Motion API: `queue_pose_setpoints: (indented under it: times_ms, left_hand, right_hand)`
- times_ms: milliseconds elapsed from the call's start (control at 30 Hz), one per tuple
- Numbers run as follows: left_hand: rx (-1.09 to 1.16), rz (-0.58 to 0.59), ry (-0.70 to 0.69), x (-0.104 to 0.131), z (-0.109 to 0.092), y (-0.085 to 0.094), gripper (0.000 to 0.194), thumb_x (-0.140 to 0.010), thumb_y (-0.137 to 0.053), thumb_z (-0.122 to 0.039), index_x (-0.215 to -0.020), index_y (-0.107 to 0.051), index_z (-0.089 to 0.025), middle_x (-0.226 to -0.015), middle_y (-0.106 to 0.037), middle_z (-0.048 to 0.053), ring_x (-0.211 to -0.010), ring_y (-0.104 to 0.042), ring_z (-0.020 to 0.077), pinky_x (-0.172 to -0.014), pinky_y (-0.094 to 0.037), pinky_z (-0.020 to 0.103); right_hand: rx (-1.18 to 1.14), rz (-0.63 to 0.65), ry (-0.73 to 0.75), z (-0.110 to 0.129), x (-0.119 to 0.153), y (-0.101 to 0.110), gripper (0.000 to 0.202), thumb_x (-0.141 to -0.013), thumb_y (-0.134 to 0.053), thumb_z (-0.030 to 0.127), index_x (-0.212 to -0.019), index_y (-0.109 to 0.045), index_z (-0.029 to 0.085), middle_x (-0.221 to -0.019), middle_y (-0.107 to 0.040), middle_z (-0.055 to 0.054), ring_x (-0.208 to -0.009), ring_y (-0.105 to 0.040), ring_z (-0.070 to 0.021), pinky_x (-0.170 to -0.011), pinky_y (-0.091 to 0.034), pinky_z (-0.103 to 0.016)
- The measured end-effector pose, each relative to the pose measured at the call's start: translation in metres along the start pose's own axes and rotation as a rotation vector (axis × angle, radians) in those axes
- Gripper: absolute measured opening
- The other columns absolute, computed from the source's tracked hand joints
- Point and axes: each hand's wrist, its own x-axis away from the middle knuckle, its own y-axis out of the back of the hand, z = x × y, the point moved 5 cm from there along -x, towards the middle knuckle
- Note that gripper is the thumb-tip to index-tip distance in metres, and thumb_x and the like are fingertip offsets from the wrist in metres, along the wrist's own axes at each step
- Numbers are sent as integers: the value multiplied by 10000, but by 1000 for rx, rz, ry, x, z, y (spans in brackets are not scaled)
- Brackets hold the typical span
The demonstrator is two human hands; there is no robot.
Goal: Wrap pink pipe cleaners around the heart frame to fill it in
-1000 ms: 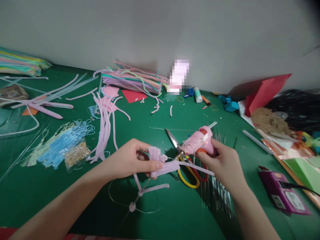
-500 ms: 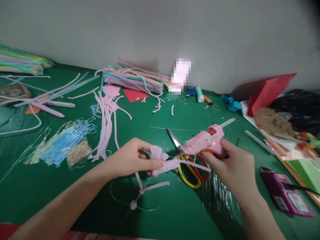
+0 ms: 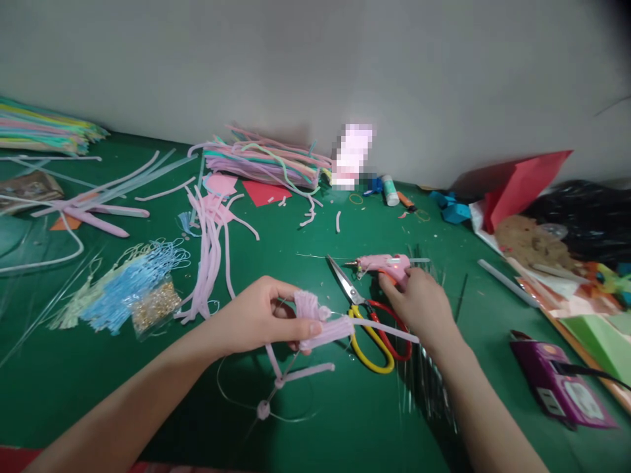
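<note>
Between the thumb and fingers of my left hand [image 3: 273, 315] is a pink pipe-cleaner piece [image 3: 328, 332], made of strips bound side by side, with a long loose end pointing right. Below it hang thin wire and small pink fuzzy balls [image 3: 263, 410]. My right hand [image 3: 421, 302] is closed round the handle of a pink glue gun [image 3: 382, 265], whose nozzle points left and whose small light glows. Scissors [image 3: 357, 299] with one yellow and one red handle lie open on the table between the two hands, partly under the loose pipe-cleaner end.
Pink pipe cleaners [image 3: 210, 256], blue tassels [image 3: 133, 279] and a bag of gold beads [image 3: 156, 305] lie left. A pipe-cleaner bundle [image 3: 266, 164] rests by the wall. Thin metal wires [image 3: 436, 381] and a purple power strip [image 3: 562, 381] are at right.
My right hand has carried the glue gun away from the pink piece, up and back behind the scissors, turning its nozzle to the left. My left hand stays about where it was.
</note>
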Motion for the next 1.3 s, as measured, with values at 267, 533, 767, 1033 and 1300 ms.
queue_pose_setpoints:
  times_ms: [267,533,767,1033,1300]
  left_hand:
    - [23,-31,15,-2,1,2,231,-753,-732,-355,-781,-706,-128,-666,-692,18,-617,-636,119,-599,-496,195]
    - [60,14,6,-2,3,-2,199,-749,-742,-318,-798,-709,-127,-669,-700,11,-614,-635,108,-594,-496,182]
    - [43,-25,13,0,3,0,207,-760,-727,-328,-793,-691,-126,-668,-684,5,-611,-616,107,-593,-492,190]
    - [35,-79,10,0,3,2,196,-769,-716,-326,-790,-684,-134,-655,-681,-2,-599,-616,105,-576,-486,182]
    - [104,-30,-45,2,0,0,179,-756,-738,-300,-749,-682,-130,-641,-672,-9,-610,-628,104,-593,-499,181]
  right_hand:
    - [-630,177,230,18,38,27,391,-786,-649,363,-1120,-642,160,-1009,-700,-136,-905,-655,-278,-788,-522,-403]
    - [-1126,355,151,36,53,30,240,-752,-721,451,-825,-769,227,-745,-753,-59,-641,-682,-188,-571,-544,-278]
    - [-1035,229,80,39,48,49,207,-719,-750,431,-781,-776,235,-701,-745,-44,-562,-632,-160,-449,-475,-232]
    - [-1136,287,257,44,60,62,114,-778,-724,269,-883,-766,283,-852,-744,-29,-719,-659,-151,-629,-539,-227]
    - [-1507,660,-65,50,53,26,213,-879,-612,359,-1014,-687,213,-751,-604,-6,-549,-497,-59,-472,-408,-156]
